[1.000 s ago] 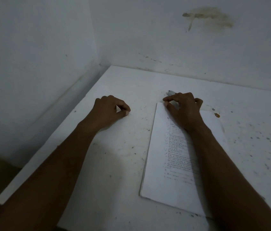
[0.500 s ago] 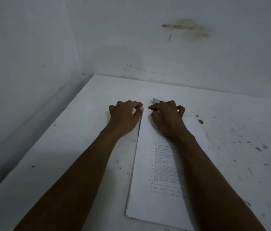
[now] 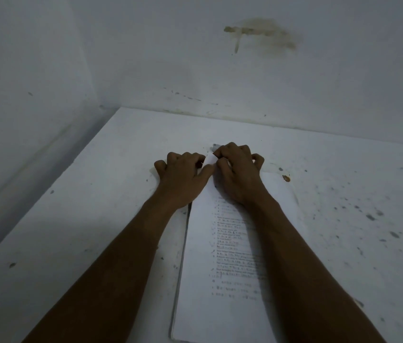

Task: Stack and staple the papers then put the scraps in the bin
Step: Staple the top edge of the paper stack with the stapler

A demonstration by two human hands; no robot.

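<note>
While both hands, left (image 3: 183,179) and right (image 3: 238,178), pinch the papers' (image 3: 225,268) lifted top-left corner at mid-frame, fingers clenched, stapling seems underway; next, press it flat.

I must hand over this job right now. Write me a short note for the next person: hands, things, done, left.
Left hand and right hand: both pinch the lifted top-left corner of the white printed paper stack.
Stack: flat on the speckled white table, near the back wall.
A small grey object peeks out behind the right hand; unclear what it is.
Done: papers stacked.
Left: whether it is stapled is hidden; no bin or scraps in view.
</note>
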